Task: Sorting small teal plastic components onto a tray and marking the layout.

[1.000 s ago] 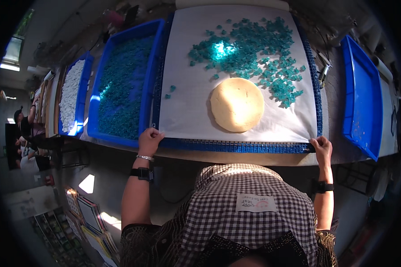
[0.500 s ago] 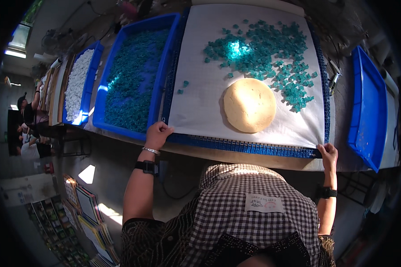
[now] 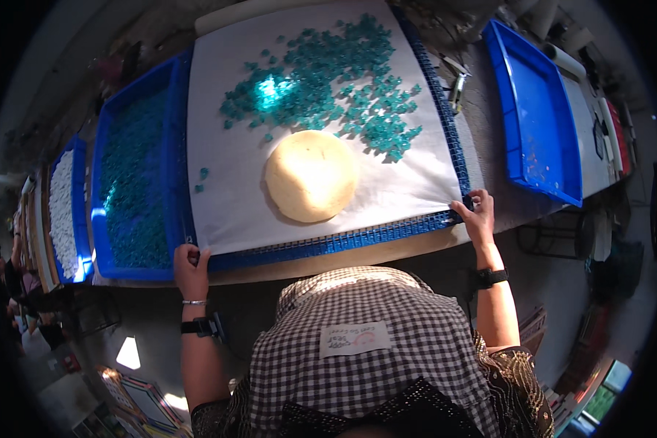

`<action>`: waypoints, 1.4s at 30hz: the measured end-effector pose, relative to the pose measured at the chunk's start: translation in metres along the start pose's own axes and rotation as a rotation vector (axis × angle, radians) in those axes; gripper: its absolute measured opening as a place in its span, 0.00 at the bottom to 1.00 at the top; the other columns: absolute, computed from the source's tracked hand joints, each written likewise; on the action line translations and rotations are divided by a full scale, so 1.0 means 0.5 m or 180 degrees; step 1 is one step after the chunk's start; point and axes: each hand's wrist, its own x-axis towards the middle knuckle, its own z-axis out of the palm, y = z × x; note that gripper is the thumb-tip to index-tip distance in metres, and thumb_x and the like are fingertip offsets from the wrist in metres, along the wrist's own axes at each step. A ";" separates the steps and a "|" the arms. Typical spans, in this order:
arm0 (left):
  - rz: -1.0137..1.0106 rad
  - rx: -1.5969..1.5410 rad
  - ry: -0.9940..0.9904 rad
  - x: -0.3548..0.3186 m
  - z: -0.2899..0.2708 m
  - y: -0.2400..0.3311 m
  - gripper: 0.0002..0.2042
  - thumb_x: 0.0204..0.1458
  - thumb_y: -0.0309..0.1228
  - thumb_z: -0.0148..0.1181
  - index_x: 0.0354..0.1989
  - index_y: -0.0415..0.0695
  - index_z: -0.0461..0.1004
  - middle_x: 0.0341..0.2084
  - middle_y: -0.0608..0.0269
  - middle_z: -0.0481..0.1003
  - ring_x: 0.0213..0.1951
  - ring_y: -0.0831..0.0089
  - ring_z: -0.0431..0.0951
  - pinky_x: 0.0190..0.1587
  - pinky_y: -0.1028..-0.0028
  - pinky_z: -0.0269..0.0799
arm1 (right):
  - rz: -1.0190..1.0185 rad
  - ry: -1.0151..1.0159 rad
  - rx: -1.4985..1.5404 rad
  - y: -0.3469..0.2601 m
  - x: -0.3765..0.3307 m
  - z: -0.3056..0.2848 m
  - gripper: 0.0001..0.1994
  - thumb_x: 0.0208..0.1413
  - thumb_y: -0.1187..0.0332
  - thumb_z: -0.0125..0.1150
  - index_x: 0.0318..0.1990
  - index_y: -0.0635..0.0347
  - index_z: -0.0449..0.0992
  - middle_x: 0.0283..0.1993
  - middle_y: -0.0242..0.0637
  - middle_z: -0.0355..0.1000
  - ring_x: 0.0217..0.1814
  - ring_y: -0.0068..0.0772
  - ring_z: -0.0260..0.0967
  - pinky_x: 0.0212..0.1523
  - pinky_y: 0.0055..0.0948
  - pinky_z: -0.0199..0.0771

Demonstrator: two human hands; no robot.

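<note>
A white sheet point(image 3: 233, 190) lies over a blue gridded frame point(image 3: 328, 237) on the table in front of me. On it are a round, flat, pale-yellow disc point(image 3: 312, 177) and a scatter of translucent teal pieces point(image 3: 343, 73). My left hand point(image 3: 191, 269) is closed at the sheet's near-left corner, fingers curled and thumb at the edge. At the near-right corner, my right hand point(image 3: 478, 217) has its thumb on the sheet and its fingers around the frame's corner. Creases run from that thumb across the sheet.
Left of the frame stands a blue tray point(image 3: 135, 175) of teal pieces, with a tray of white pieces point(image 3: 63, 212) beyond. To the right is another blue tray point(image 3: 536, 109) with small bits in it. Metal clips point(image 3: 458, 91) lie by the frame's right edge.
The view has swung to the right, bringing more of the right side in. My right thumb and fingers have spread from a tight pinch to around the corner. My left fingers have curled further down.
</note>
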 end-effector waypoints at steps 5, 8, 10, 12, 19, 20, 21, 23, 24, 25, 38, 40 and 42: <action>0.0897 -0.0080 0.0305 0.007 0.024 -0.017 0.11 0.43 0.26 0.61 0.32 0.41 0.64 0.38 0.57 0.67 0.43 0.64 0.67 0.47 0.70 0.62 | 0.0856 -0.0441 0.1367 0.008 0.005 0.007 0.36 0.37 0.63 0.72 0.56 0.62 0.61 0.53 0.48 0.61 0.53 0.34 0.61 0.52 0.28 0.63; 0.0498 -0.0654 0.0283 0.008 0.029 -0.014 0.10 0.43 0.26 0.60 0.30 0.41 0.64 0.46 0.51 0.66 0.47 0.57 0.66 0.52 0.66 0.59 | 0.0961 -0.0596 0.1589 0.007 0.003 0.001 0.35 0.40 0.64 0.70 0.56 0.63 0.60 0.51 0.45 0.63 0.49 0.30 0.63 0.50 0.25 0.64; 0.0689 -0.0711 0.0374 0.003 0.031 -0.018 0.09 0.44 0.25 0.58 0.30 0.41 0.64 0.49 0.50 0.64 0.49 0.57 0.66 0.52 0.66 0.59 | 0.0907 -0.0692 0.1643 0.012 0.015 0.005 0.34 0.41 0.64 0.69 0.56 0.63 0.60 0.49 0.43 0.65 0.47 0.28 0.64 0.50 0.24 0.64; 0.0561 -0.0906 0.0467 -0.001 0.028 -0.024 0.04 0.46 0.24 0.54 0.28 0.41 0.65 0.50 0.50 0.64 0.51 0.56 0.64 0.53 0.65 0.58 | 0.1001 -0.0997 0.1944 0.016 0.016 0.007 0.34 0.43 0.65 0.68 0.57 0.64 0.59 0.46 0.40 0.67 0.46 0.27 0.65 0.49 0.24 0.65; 0.0893 0.0034 0.0200 -0.011 0.011 0.020 0.04 0.45 0.28 0.54 0.25 0.43 0.68 0.49 0.52 0.64 0.50 0.53 0.62 0.51 0.62 0.59 | 0.1093 -0.1050 0.1937 0.024 -0.001 -0.008 0.31 0.46 0.69 0.64 0.57 0.67 0.57 0.42 0.36 0.68 0.42 0.23 0.66 0.44 0.20 0.66; 0.0786 0.0105 0.0203 -0.015 0.006 0.034 0.06 0.43 0.31 0.57 0.24 0.43 0.67 0.49 0.52 0.64 0.49 0.53 0.62 0.50 0.61 0.59 | 0.1117 -0.1069 0.1811 0.035 -0.001 -0.007 0.31 0.46 0.70 0.64 0.57 0.67 0.57 0.42 0.36 0.68 0.42 0.23 0.66 0.44 0.20 0.66; 0.0746 0.0123 0.0254 -0.015 0.004 0.038 0.06 0.43 0.31 0.57 0.24 0.43 0.67 0.49 0.52 0.64 0.49 0.53 0.62 0.50 0.61 0.59 | 0.1122 -0.1023 0.1892 0.036 -0.003 -0.004 0.30 0.47 0.71 0.63 0.57 0.67 0.57 0.41 0.36 0.68 0.41 0.23 0.66 0.44 0.19 0.66; 0.0607 0.0306 0.0061 -0.015 0.003 0.034 0.11 0.39 0.33 0.62 0.23 0.43 0.66 0.49 0.53 0.63 0.49 0.53 0.62 0.49 0.61 0.60 | 0.1046 -0.1070 0.1821 0.043 -0.002 0.006 0.30 0.48 0.68 0.63 0.57 0.64 0.57 0.40 0.33 0.69 0.38 0.21 0.67 0.37 0.19 0.67; 0.0559 0.0316 0.0067 -0.010 0.002 0.024 0.11 0.39 0.33 0.62 0.23 0.43 0.66 0.49 0.53 0.63 0.49 0.53 0.62 0.49 0.61 0.60 | 0.1025 -0.1070 0.1732 0.047 -0.001 0.006 0.30 0.49 0.66 0.62 0.58 0.62 0.57 0.40 0.31 0.69 0.36 0.19 0.67 0.29 0.18 0.67; 0.0602 0.0212 -0.0001 -0.004 0.000 0.011 0.12 0.38 0.34 0.64 0.23 0.43 0.65 0.48 0.54 0.63 0.49 0.53 0.62 0.49 0.61 0.61 | 0.1002 -0.1120 0.1689 0.047 0.002 0.006 0.31 0.49 0.63 0.62 0.59 0.60 0.56 0.41 0.31 0.69 0.38 0.21 0.67 0.30 0.24 0.69; 0.1750 0.0462 -0.0721 -0.062 0.027 0.165 0.29 0.42 0.37 0.62 0.55 0.43 0.62 0.58 0.58 0.58 0.62 0.59 0.53 0.61 0.58 0.48 | 0.1410 -0.1063 0.1590 -0.020 0.003 -0.011 0.29 0.51 0.64 0.61 0.58 0.61 0.57 0.45 0.34 0.68 0.42 0.24 0.66 0.40 0.27 0.68; 0.1865 0.0415 -0.1101 -0.096 0.073 0.200 0.30 0.42 0.40 0.61 0.55 0.44 0.62 0.59 0.60 0.57 0.62 0.60 0.52 0.62 0.55 0.44 | 0.1459 -0.1166 0.1513 -0.042 0.000 -0.018 0.29 0.51 0.62 0.61 0.59 0.59 0.57 0.46 0.33 0.67 0.43 0.24 0.66 0.42 0.28 0.66; 0.1741 0.0457 -0.1132 -0.104 0.095 0.168 0.29 0.43 0.39 0.60 0.56 0.47 0.62 0.60 0.65 0.57 0.62 0.63 0.52 0.62 0.53 0.43 | 0.1443 -0.1195 0.1503 -0.007 0.008 -0.014 0.29 0.51 0.61 0.61 0.58 0.58 0.58 0.47 0.33 0.67 0.44 0.25 0.66 0.45 0.31 0.63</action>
